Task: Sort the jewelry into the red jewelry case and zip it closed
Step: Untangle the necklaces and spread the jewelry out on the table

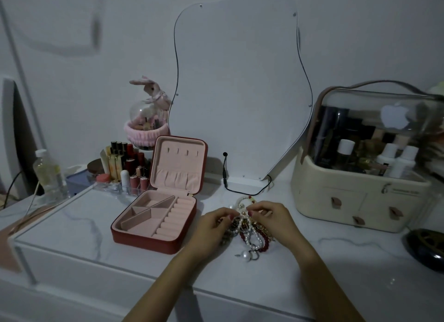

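A dim vanity top with a white marbled surface, seen from above and slightly behind the person's two bare forearms. At far left stands a clear plastic bottle, then a cluster of lipsticks and small cosmetics in a clear organiser. Just right of these sits the red jewelry case, lid propped upright, its pink lining showing triangular compartments on the left and a row of ring rolls on the right; all appear empty, so the sorting seems barely begun. Right of the case, near the front edge, lies the jewelry: a tangled heap of pearl strands, dark red beads and metal chains, with a single large pearl piece lying apart in front. The left hand and the right hand meet over the heap, fingertips curled and pinching at strands near its top, apparently teasing one loose. The pieces look light, limp and slippery, and likely to snag on each other, so each is probably best lifted by a single strand or clasp and drawn out slowly rather than pulled hard, since thin chains and threaded pearls could break. Behind stands a wavy-edged mirror with a black cable, and at right a cream cosmetics box with a clear lid.
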